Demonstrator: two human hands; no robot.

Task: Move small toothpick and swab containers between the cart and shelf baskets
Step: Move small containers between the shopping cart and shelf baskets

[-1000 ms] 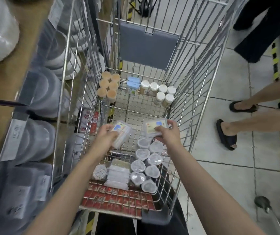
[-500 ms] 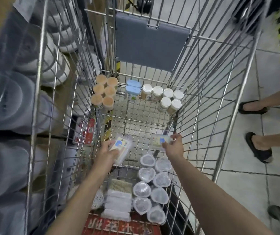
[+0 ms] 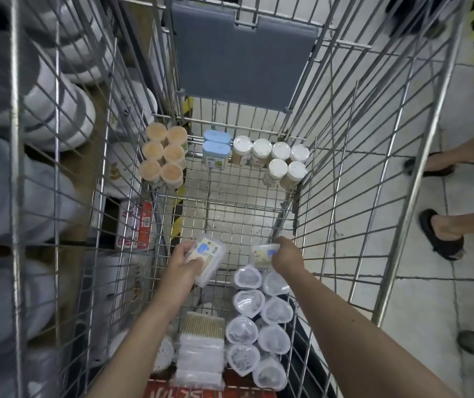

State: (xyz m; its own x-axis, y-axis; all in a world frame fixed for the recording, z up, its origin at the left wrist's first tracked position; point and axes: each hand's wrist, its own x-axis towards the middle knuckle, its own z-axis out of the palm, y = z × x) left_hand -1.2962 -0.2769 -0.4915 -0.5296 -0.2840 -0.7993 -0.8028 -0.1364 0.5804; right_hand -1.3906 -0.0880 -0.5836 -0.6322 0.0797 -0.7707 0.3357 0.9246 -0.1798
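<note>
My left hand (image 3: pixel 182 261) grips a swab box (image 3: pixel 210 258), long axis slanting away; my right hand (image 3: pixel 284 255) pinches a smaller box (image 3: pixel 264 254). Both hang low above the cart floor (image 3: pixel 230 208), bare ahead.

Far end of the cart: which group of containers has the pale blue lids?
The two rectangular blue-lidded containers in the middle of the far row; the six round jars left of them have tan tops, the six round jars right have white lids.

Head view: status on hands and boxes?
Left hand grips clear swab box. Right hand holds second box. Both low inside cart; bare floor grid ahead.
</note>
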